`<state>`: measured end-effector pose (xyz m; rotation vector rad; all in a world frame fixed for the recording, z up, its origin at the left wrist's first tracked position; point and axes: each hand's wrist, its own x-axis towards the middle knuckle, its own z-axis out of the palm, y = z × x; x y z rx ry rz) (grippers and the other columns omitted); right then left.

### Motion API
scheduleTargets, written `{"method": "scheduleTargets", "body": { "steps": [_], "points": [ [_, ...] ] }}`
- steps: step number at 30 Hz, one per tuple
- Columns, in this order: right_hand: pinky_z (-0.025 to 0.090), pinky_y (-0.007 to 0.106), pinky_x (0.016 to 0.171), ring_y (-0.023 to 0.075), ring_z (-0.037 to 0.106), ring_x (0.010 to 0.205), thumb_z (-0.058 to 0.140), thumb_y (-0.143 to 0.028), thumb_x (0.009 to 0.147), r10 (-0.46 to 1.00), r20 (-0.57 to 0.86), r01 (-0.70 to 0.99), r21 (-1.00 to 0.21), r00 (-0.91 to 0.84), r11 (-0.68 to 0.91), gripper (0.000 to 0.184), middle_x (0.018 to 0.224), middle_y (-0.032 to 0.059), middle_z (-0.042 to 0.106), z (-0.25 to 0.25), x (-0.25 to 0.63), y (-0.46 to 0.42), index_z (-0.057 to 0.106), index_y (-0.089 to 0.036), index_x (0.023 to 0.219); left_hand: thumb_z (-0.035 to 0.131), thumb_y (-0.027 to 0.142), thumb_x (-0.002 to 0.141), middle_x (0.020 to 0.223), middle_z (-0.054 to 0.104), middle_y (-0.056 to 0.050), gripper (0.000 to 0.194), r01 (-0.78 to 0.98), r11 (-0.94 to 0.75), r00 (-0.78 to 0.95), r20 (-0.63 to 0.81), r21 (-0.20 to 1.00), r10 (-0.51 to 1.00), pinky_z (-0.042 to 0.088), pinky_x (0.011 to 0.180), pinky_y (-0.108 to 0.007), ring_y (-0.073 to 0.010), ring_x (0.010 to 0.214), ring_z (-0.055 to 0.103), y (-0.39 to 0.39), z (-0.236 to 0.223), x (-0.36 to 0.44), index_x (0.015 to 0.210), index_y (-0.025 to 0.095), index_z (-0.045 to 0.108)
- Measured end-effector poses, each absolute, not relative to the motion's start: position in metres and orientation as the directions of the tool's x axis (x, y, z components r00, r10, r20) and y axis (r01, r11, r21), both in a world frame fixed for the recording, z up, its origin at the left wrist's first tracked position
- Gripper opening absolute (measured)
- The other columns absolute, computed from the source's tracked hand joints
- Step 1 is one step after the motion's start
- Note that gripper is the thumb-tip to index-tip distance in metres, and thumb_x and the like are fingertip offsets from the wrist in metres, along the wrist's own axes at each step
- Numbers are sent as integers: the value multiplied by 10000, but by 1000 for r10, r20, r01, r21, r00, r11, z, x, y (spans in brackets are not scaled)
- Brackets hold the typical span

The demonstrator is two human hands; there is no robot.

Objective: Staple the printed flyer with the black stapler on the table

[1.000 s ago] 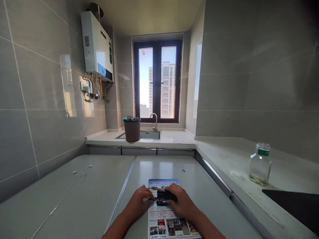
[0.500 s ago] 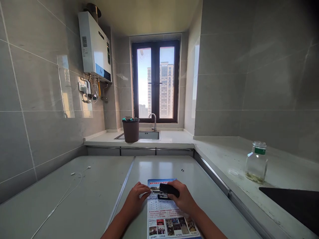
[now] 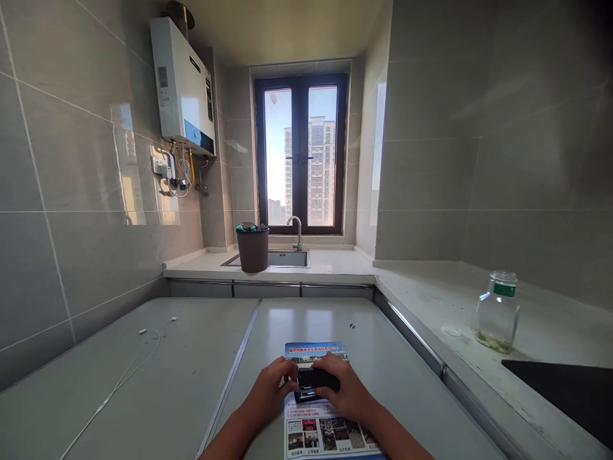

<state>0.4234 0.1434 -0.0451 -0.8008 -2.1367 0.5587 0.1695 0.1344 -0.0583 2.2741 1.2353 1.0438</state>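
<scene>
A black stapler [image 3: 318,378] is held above a printed leaflet [image 3: 313,418] on the table. My right hand [image 3: 352,388] wraps round the stapler's right end, thumb below and fingers over the top. At its left end, the bent fingers and thumb of my left hand [image 3: 272,386] pinch the tip; the exact contact is partly hidden by the fingers. The leaflet has blue and red print with small photos, and both hands cover part of it. Two tiny dark bits, perhaps staples [image 3: 352,326], lie beyond the leaflet.
A white cable [image 3: 112,393] trails over the left half of the table [image 3: 201,358]. On the right counter stand a glass jar [image 3: 497,316] and, beside it, a clear lid [image 3: 451,330]. A brown bin [image 3: 253,249] sits by the sink [image 3: 287,259].
The stapler has moved slightly left and nearer to me. Its metal rail, which stuck out on the left, no longer shows. My left hand has come closer to my right.
</scene>
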Motion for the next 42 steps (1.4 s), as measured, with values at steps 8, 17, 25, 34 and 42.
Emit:
{"method": "scheduleTargets", "body": {
  "steps": [8, 17, 25, 34, 42],
  "points": [
    [483, 371, 903, 252, 645, 987, 757, -265, 775, 680, 529, 332, -608, -508, 721, 316, 1028, 55, 716, -43, 420, 141, 715, -237, 1087, 603, 77, 752, 845, 647, 0, 137, 611, -527, 329, 416, 592, 848, 375, 707, -251, -158, 781, 567, 135, -57, 172, 810, 199, 579],
    [451, 406, 983, 290, 634, 1093, 627, -234, 851, 804, 595, 635, -618, -8, 464, 349, 1148, 87, 720, -50, 448, 181, 694, -225, 1194, 517, 362, 944, 1073, 727, -92, 316, 715, -321, 82, 381, 621, 921, 483, 938, -387, -267, 1049, 658, 149, -60, 155, 1175, 228, 684],
    [389, 385, 938, 292, 611, 1172, 537, -204, 912, 828, 524, 865, -492, 202, 100, 353, 1206, 100, 719, -57, 481, 196, 653, -210, 1246, 537, 560, 926, 1669, 313, -122, 634, 875, -270, 239, 128, 402, 963, 84, 1244, -632, -384, 1571, 164, 146, -68, 155, 1520, 342, 496],
    [373, 354, 912, 271, 623, 1148, 538, -193, 919, 865, 454, 893, -449, 215, 14, 356, 1174, 99, 724, -55, 482, 194, 656, -225, 1253, 529, 143, 770, 1525, 521, -110, 544, 853, -303, 242, 192, 426, 951, 149, 1255, -580, -297, 1490, 375, 139, -57, 155, 1290, 249, 648],
    [395, 353, 916, 266, 619, 1175, 540, -174, 899, 886, 395, 880, -474, 241, -28, 413, 1224, 96, 719, -56, 484, 198, 643, -223, 1296, 585, 171, 713, 1445, 566, -116, 547, 845, -339, 263, 231, 414, 937, 215, 1223, -551, -318, 1415, 443, 138, -55, 155, 1249, 252, 659]
  ]
}}
